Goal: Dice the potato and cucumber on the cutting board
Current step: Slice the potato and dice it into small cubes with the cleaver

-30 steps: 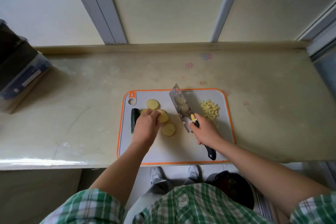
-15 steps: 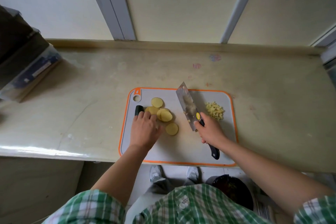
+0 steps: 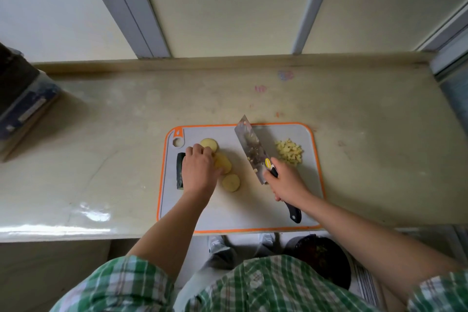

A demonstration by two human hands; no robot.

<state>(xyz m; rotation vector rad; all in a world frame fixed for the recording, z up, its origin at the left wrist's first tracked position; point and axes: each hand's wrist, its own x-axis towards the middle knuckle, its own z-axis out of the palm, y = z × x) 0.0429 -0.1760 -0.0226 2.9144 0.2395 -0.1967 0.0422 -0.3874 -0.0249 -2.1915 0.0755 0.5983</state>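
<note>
Potato slices (image 3: 223, 162) under left hand (image 3: 200, 172)

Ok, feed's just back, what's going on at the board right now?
A person is partway through dicing. The right hand grips the cleaver, its blade flecked with potato bits, angled across the middle of the cutting board. The left hand is bent over the potato slices; whether it pinches one is hidden. A pile of diced potato sits at the board's far right, and the cucumber lies undiced along the left edge.
</note>
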